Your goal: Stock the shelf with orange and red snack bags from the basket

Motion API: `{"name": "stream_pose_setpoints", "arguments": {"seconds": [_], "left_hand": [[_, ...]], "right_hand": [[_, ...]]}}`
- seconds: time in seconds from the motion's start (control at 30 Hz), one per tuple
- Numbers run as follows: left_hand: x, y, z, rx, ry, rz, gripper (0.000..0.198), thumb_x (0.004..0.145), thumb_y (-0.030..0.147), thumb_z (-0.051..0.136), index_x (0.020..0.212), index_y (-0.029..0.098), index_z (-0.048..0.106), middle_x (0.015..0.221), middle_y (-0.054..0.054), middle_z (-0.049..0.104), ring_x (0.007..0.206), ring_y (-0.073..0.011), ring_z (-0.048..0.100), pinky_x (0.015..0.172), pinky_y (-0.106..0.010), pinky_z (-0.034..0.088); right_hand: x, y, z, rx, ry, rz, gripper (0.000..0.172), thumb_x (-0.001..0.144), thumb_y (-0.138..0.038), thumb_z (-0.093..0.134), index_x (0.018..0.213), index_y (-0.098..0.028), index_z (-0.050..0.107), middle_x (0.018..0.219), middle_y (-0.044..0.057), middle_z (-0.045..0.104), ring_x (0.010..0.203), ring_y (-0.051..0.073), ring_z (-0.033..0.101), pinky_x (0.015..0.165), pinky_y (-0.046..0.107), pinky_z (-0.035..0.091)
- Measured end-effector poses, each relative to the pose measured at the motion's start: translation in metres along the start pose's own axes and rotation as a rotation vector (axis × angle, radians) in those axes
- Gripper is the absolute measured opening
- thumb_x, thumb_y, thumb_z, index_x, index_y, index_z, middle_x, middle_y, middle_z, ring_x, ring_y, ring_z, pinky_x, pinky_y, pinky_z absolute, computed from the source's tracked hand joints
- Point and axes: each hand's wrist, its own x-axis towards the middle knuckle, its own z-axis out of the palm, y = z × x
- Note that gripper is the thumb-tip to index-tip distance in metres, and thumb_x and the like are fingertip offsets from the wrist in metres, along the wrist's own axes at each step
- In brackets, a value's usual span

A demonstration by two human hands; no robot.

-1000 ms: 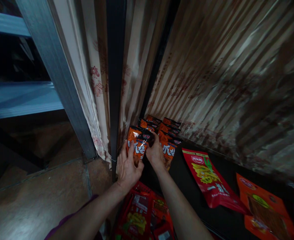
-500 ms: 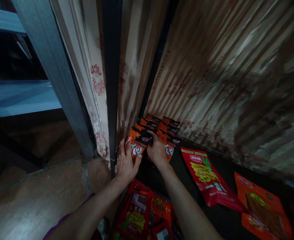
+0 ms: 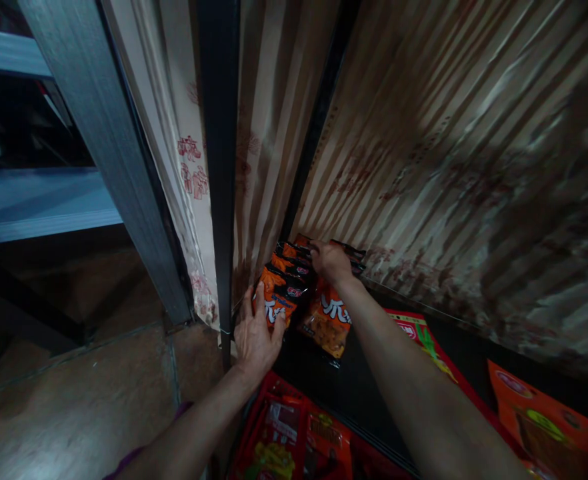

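Observation:
Several small orange and black snack packets (image 3: 294, 270) stand in rows at the back left corner of a dark shelf (image 3: 334, 390). My left hand (image 3: 255, 332) is closed round the front packet (image 3: 277, 298) of the left row. My right hand (image 3: 330, 260) reaches further back, its fingers curled on the packets at the rear of the right row. A loose orange packet (image 3: 328, 320) lies flat in front of that row, under my right forearm.
A red snack bag (image 3: 421, 337) and an orange bag (image 3: 549, 420) lie flat on the shelf to the right. More red bags (image 3: 294, 443) sit on the level below. A striped curtain (image 3: 424, 167) hangs behind. A black post (image 3: 221, 167) stands at the left, tiled floor (image 3: 74, 400) beyond.
My right hand has moved from the front packet to the back of the right row. The left hand stays on the front left packet. An orange packet now lies flat in front.

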Motion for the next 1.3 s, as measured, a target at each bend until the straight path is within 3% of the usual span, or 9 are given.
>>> {"name": "stream_pose_setpoints", "arguments": {"seconds": [0.2,0.47,0.6,0.7,0.77,0.87,1.0,1.17,1.3], "left_hand": [[0.007,0.005,-0.001,-0.029,0.005,0.002,0.062,0.087,0.036,0.045,0.143,0.018,0.026,0.137,-0.013,0.045,0.125,-0.025,0.045,0.101,-0.039,0.042],[0.007,0.004,0.004,0.031,-0.021,0.014,0.066,0.083,0.033,0.05,0.143,0.018,0.028,0.139,-0.014,0.04,0.127,-0.0278,0.043,0.102,-0.041,0.041],[0.01,0.003,0.002,-0.042,-0.025,-0.019,0.067,0.083,0.034,0.051,0.143,0.017,0.028,0.14,-0.013,0.04,0.129,-0.0256,0.039,0.106,-0.039,0.037],[0.013,0.002,0.001,-0.108,-0.005,-0.025,0.067,0.083,0.033,0.05,0.143,0.016,0.025,0.14,-0.013,0.04,0.131,-0.0237,0.037,0.108,-0.038,0.035],[0.014,0.001,0.001,-0.141,0.003,-0.014,0.067,0.084,0.032,0.05,0.143,0.014,0.024,0.141,-0.014,0.039,0.132,-0.0234,0.035,0.109,-0.038,0.033],[0.016,-0.004,0.003,-0.188,0.015,0.022,0.065,0.085,0.034,0.05,0.142,0.014,0.025,0.141,-0.014,0.038,0.132,-0.0231,0.035,0.109,-0.039,0.032],[0.018,-0.009,0.004,-0.252,0.028,0.061,0.065,0.086,0.035,0.05,0.143,0.019,0.022,0.142,-0.012,0.038,0.132,-0.0221,0.036,0.109,-0.04,0.033],[0.017,-0.007,-0.002,-0.23,0.008,0.068,0.065,0.087,0.039,0.047,0.143,0.016,0.023,0.143,-0.013,0.038,0.133,-0.0238,0.034,0.11,-0.042,0.031],[0.012,-0.005,-0.005,-0.15,-0.008,0.035,0.06,0.09,0.04,0.039,0.142,0.012,0.026,0.142,-0.015,0.04,0.133,-0.0258,0.034,0.11,-0.044,0.03]], "right_hand": [[0.025,0.007,0.017,0.002,-0.081,-0.034,0.031,0.079,-0.014,0.053,0.107,-0.017,0.067,0.107,0.013,0.069,0.101,0.026,0.062,0.087,0.035,0.043],[0.025,0.011,0.018,0.109,0.031,-0.049,0.025,0.08,-0.015,0.05,0.096,-0.017,0.07,0.096,0.01,0.071,0.094,0.024,0.063,0.085,0.034,0.046],[-0.01,-0.004,0.01,0.232,0.23,-0.059,0.034,0.087,-0.022,0.041,0.112,-0.014,0.062,0.113,0.013,0.064,0.103,0.023,0.06,0.091,0.036,0.046],[-0.057,-0.024,0.006,0.558,0.554,-0.08,0.032,0.088,-0.027,0.043,0.113,-0.016,0.06,0.113,0.012,0.062,0.105,0.022,0.058,0.091,0.039,0.047],[-0.093,-0.038,0.008,0.628,0.612,-0.081,0.03,0.089,-0.027,0.043,0.112,-0.017,0.059,0.113,0.011,0.062,0.11,0.021,0.056,0.097,0.042,0.043],[-0.146,-0.056,0.022,0.691,0.6,-0.015,0.031,0.09,-0.028,0.042,0.117,-0.021,0.056,0.122,0.011,0.055,0.118,0.022,0.05,0.099,0.046,0.042],[-0.198,-0.067,0.05,0.693,0.452,0.034,0.039,0.09,-0.031,0.043,0.128,-0.021,0.047,0.135,0.014,0.044,0.127,0.026,0.042,0.099,0.051,0.042],[-0.216,-0.068,0.073,0.602,0.255,0.042,0.047,0.088,-0.032,0.045,0.134,-0.02,0.042,0.14,0.014,0.04,0.128,0.026,0.041,0.102,0.049,0.041],[-0.214,-0.066,0.085,0.498,0.203,0.027,0.049,0.086,-0.027,0.045,0.134,-0.015,0.042,0.138,0.017,0.042,0.129,0.028,0.039,0.103,0.049,0.04]]}}
